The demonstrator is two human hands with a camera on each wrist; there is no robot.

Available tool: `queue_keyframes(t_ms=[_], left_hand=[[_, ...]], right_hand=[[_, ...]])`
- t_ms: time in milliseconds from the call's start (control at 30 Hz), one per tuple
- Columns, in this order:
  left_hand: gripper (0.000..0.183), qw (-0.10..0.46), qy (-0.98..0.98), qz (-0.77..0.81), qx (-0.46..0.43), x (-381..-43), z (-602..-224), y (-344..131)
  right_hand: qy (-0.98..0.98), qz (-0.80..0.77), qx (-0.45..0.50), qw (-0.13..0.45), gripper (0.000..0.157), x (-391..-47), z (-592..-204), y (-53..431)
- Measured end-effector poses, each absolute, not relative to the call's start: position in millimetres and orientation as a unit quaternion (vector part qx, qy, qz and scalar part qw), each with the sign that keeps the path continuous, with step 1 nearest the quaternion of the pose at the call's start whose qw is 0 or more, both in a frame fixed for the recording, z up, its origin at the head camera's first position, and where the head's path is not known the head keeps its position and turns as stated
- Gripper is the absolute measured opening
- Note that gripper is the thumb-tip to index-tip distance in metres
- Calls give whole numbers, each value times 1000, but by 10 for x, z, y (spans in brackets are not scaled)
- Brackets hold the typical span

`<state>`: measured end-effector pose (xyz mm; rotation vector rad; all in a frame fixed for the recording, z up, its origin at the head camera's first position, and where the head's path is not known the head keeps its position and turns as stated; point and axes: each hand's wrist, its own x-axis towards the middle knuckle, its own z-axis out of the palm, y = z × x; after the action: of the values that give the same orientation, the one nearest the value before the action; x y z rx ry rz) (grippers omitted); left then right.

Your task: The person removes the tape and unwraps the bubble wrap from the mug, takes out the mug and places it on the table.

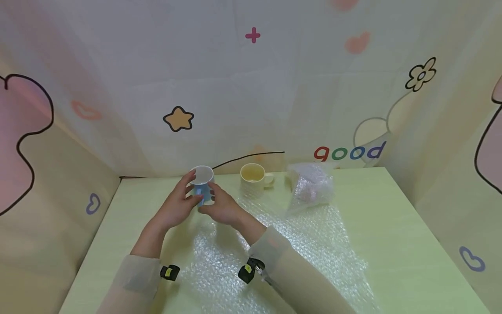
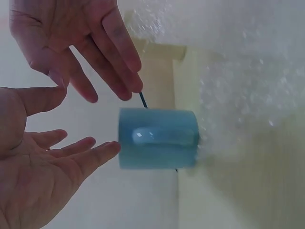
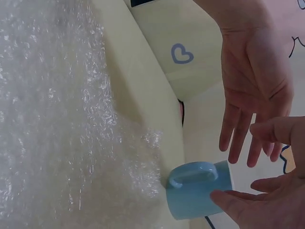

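Observation:
A light blue mug [image 1: 202,190] with a white inside stands upright near the back of the table, its handle [image 2: 164,137] facing me. On its left is my left hand [image 1: 177,209], fingers spread; in the left wrist view a fingertip meets the rim's outline. From the right comes my right hand [image 1: 222,206] with fingers loosely spread, one fingertip overlapping the mug in the right wrist view. Whether either hand touches it I cannot tell. Neither hand grips anything. A sheet of bubble wrap [image 1: 310,244] lies flat on the table, reaching close to the mug.
The pale green table [image 1: 396,244] meets printed cloth walls [image 1: 274,100] at the back and sides. A yellow mug [image 1: 252,181] stands right of the blue one, its handle to the right. Farther right sits a bundle [image 1: 311,185] in bubble wrap, its contents blurred.

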<state>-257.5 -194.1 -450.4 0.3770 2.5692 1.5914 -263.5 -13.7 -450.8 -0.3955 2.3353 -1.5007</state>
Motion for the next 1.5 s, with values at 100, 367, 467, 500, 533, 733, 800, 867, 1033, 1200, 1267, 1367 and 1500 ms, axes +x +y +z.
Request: queue_keyframes(t_ms=[100, 367, 467, 500, 533, 733, 800, 867, 1033, 1200, 1267, 1367, 1500], left_hand=[[76, 66, 841, 520, 137, -2531, -4443, -1846], [76, 80, 847, 508, 133, -2412, -4404, -1607], [75, 80, 847, 507, 138, -2375, -4414, -1525], [75, 81, 846, 509, 135, -2362, -4419, -1500], [75, 82, 846, 510, 134, -2349, -4422, -1484], [77, 89, 839, 522, 125, -2305, -4461, -1395], [77, 90, 837, 525, 125, -2293, -4471, -1361], [77, 91, 836, 527, 127, -2281, -4477, -1321], [77, 90, 831, 533, 132, -2270, -4496, -1202], [77, 99, 830, 532, 136, -2256, -4491, -1082], [76, 101, 831, 529, 138, -2250, -4486, -1040], [76, 105, 831, 528, 141, -2242, -4490, -981], [75, 111, 828, 531, 142, -2209, -4480, -906]], right_hand=[[819, -527, -144, 178, 84, -2570, -4453, -46], [809, -539, -151, 178, 81, -2445, -4424, 185], [806, -546, -148, 174, 81, -2413, -4417, 256], [805, -548, -146, 173, 81, -2405, -4417, 279], [804, -550, -145, 173, 82, -2399, -4421, 297], [806, -549, -134, 175, 81, -2386, -4478, 411], [806, -550, -132, 172, 80, -2385, -4499, 456], [806, -552, -130, 169, 79, -2382, -4514, 506], [800, -565, -120, 161, 78, -2361, -4508, 652], [803, -568, -105, 144, 78, -2365, -4524, 811], [806, -569, -96, 134, 77, -2370, -4528, 874], [805, -576, -81, 120, 75, -2366, -4525, 972], [804, -582, -60, 106, 72, -2365, -4552, 1101]])
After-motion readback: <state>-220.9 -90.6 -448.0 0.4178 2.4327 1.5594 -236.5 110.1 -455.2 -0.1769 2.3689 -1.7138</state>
